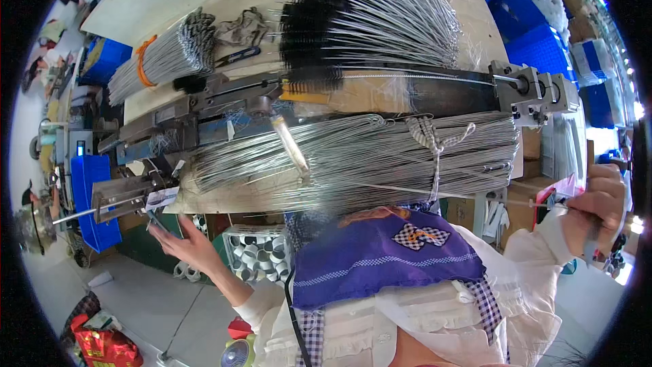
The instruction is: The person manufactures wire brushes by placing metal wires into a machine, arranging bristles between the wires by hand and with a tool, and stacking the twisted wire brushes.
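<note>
From my seat I see the left hand [182, 239] stretched out under the left end of the metal machine [204, 112], its fingers [157, 229] spread and loose, tips just below a small metal fixture [129, 194] with a white tag; whether they touch it I cannot tell. The right hand [601, 205] sits at the far right rim, fingers curled and pressed together around what seems to be the end of a thin wire [475, 195], though the fisheye bend and blur there make the grip hard to read. That wire runs leftward along the near edge of the worktop [224, 200], just below a thick bundle of silvery wires [367, 156] tied with a pale cord [428, 137]. Behind the machine, black-tipped brush wires [367, 13] fan out, their upper ends cut off by the frame. A smaller bundle with an orange tie [163, 54] lies to the left. A purple cloth [380, 251] across my chest hides the worktop's underside.
</note>
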A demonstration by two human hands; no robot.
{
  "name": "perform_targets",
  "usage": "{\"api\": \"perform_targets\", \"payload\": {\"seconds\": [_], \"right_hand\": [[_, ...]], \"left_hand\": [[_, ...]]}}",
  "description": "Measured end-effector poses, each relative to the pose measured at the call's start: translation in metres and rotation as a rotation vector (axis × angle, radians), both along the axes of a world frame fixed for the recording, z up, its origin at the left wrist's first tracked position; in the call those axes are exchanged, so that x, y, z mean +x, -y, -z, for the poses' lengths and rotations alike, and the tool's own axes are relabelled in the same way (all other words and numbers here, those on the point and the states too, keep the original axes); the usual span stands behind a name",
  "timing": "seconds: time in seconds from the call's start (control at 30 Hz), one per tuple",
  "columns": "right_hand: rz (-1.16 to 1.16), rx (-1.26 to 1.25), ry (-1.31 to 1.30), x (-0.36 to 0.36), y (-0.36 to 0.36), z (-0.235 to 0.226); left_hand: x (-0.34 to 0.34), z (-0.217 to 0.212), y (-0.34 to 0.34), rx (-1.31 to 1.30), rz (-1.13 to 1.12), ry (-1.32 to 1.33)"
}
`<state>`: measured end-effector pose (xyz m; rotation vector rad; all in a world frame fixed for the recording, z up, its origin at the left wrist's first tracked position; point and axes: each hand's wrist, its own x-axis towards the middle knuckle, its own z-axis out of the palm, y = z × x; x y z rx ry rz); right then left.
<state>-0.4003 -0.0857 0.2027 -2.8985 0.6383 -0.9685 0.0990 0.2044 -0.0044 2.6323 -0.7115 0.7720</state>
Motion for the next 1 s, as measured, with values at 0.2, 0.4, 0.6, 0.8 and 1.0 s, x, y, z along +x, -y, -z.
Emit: {"api": "perform_targets", "payload": {"seconds": [0.2,0.4,0.6,0.8,1.0], "right_hand": [[-0.562,0.090,-0.552,0.094,0.011,-0.118],[-0.697,0.409,-0.132,0.248,-0.045,-0.063],[-0.236,1.130,-0.115,0.247,-0.048,0.195],[-0.061,1.163,0.193,0.281,-0.062,0.175],[-0.449,0.054,0.096,0.319,-0.031,0.112]], "left_hand": [[-0.144,-0.144,0.145,-0.041,1.796,-1.109],[-0.164,-0.077,0.136,-0.106,1.790,-1.306],[-0.126,-0.080,0.106,-0.531,1.122,-1.689],[-0.079,-0.064,0.054,-0.764,0.777,-0.875],[-0.040,-0.113,0.032,-0.991,0.863,-0.787]]}}
